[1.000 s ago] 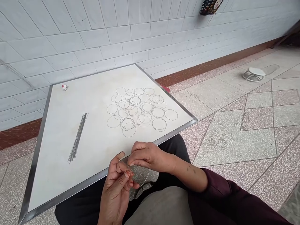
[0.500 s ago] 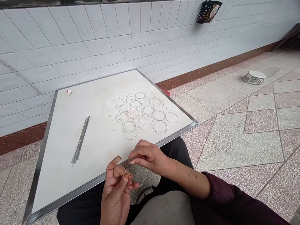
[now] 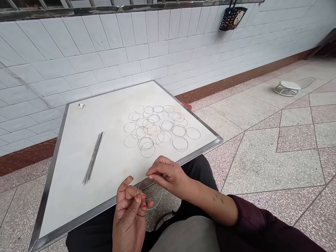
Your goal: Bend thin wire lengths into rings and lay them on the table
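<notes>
Between my two hands is a thin wire ring (image 3: 162,197), held just off the near edge of the table above my lap. My left hand (image 3: 130,210) pinches one side of it between thumb and fingers, with the index finger raised. The thumb and fingertips of my right hand (image 3: 168,176) are closed on the ring's upper part. On the white table (image 3: 112,164) many similar wire rings (image 3: 180,144) lie spread and overlapping beyond my hands. To the left rests a bundle of straight wires (image 3: 93,159).
A small white and red object (image 3: 81,106) sits at the table's far left corner. The table has a metal edge (image 3: 219,140) and stands against a tiled wall (image 3: 112,64). A dark bag (image 3: 232,19) hangs there. On the floor at right is a low white stool (image 3: 287,88).
The view has tilted up slightly, so more of the wall's top shows. Both hands keep their pinch on the wire ring, and my right hand has shifted a little along its top.
</notes>
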Action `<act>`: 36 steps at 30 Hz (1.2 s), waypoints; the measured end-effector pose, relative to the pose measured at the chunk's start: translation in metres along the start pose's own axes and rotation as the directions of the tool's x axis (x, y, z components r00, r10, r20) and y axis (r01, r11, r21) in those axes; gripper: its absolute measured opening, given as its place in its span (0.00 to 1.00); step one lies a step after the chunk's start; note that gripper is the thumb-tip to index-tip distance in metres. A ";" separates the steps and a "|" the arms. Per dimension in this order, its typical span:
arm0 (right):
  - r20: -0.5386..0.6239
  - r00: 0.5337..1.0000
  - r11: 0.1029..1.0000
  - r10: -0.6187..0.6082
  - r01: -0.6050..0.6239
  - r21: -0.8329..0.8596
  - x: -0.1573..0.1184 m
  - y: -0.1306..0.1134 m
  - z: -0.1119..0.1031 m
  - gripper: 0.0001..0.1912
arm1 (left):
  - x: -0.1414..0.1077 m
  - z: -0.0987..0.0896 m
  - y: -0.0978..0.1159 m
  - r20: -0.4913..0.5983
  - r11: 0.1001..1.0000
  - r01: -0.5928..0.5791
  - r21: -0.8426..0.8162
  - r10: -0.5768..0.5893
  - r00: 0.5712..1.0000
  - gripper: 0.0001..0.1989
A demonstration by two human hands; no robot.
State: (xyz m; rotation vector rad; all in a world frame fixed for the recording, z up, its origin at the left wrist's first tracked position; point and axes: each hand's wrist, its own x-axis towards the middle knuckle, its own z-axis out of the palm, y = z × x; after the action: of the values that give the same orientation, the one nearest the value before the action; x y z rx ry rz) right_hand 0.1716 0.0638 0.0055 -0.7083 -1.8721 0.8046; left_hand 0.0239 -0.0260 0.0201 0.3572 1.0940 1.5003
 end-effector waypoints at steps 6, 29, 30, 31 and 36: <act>-0.065 0.998 0.999 0.026 -0.028 -0.025 -0.001 0.002 0.004 0.04 | 0.001 0.001 -0.003 0.003 0.999 -0.034 -0.017 0.034 0.999 0.25; -0.093 0.983 0.985 0.160 -0.164 -0.044 -0.008 0.002 0.012 0.08 | 0.001 0.005 -0.004 -0.144 0.985 -0.153 -0.073 0.142 0.979 0.23; -0.103 0.983 0.987 0.150 -0.155 -0.042 -0.008 0.002 0.012 0.08 | 0.002 0.005 -0.005 -0.143 0.986 -0.149 -0.079 0.137 0.980 0.23; -0.110 0.984 0.988 0.140 -0.146 -0.045 -0.008 0.002 0.012 0.08 | 0.002 0.004 -0.005 -0.142 0.986 -0.145 -0.082 0.132 0.981 0.23; -0.087 0.994 0.993 0.073 -0.081 -0.085 -0.009 0.002 0.009 0.09 | 0.005 0.003 -0.006 -0.145 0.987 -0.133 -0.093 0.119 0.982 0.22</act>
State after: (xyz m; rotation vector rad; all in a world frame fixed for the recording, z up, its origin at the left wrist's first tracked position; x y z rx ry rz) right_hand 0.1667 0.0563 -0.0042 -0.8617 -1.8228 0.7331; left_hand 0.0284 -0.0215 0.0149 0.2577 1.1152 1.7078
